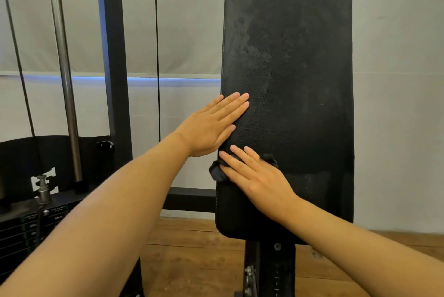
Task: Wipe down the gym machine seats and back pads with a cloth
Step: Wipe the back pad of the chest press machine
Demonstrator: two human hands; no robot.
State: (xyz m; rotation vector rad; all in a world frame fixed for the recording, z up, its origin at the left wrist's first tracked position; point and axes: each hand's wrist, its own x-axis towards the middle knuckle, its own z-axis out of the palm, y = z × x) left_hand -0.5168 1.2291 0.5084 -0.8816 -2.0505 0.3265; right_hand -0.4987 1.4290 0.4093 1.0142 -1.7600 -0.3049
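Weight stack [36, 224] at 8 o'clock: small pale labels on top plates, too blurred to read; one looks like "5KG", uncertain. Adjustment post [276, 277] at 6 o'clock: white tick marks, numbers illegible. No other legible text

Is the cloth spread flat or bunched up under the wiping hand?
Bunched. The dark cloth shows as crumpled lumps beyond the fingers of the right hand, which presses it flat-fingered on the back pad.

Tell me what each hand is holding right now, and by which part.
Neither grips anything. The right hand presses the dark cloth flat against the back pad; the left hand rests on it.
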